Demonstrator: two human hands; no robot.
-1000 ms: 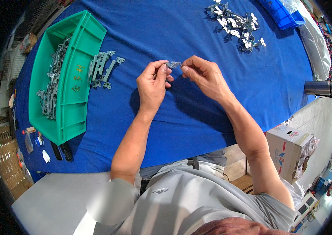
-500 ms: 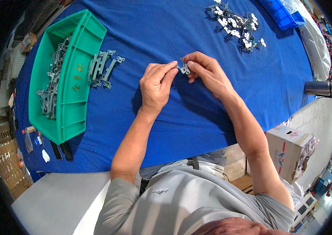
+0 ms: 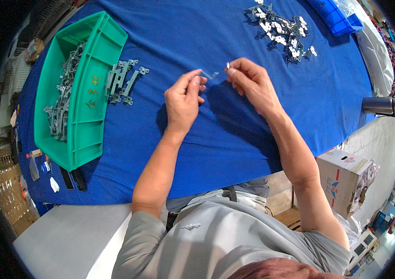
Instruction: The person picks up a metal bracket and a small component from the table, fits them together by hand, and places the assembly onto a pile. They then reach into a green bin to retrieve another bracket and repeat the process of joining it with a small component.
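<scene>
Over the middle of the cloth, my left hand (image 3: 183,100) pinches one end of a thin, bent metal bracket (image 3: 210,75) between thumb and forefinger. The bracket's free end points toward my right hand (image 3: 253,86), a small gap away. That hand is closed in a pinch, with a small bright spot at its fingertips; I cannot tell what it holds. Several similar grey metal brackets (image 3: 125,81) lie beside the green plastic bin (image 3: 85,135) on the left. Inside the bin is a heap of metal brackets (image 3: 62,102).
Blue cloth (image 3: 225,158) covers the table. A pile of small metal parts (image 3: 283,32) lies at the far right, near a blue bin (image 3: 334,18). A metal cup (image 3: 381,106) stands at the right edge, and a cardboard box (image 3: 341,176) sits below it.
My hands have drawn slightly apart. The metal piece held between both hands before now shows as a bent bracket in my left hand only, its outline turned.
</scene>
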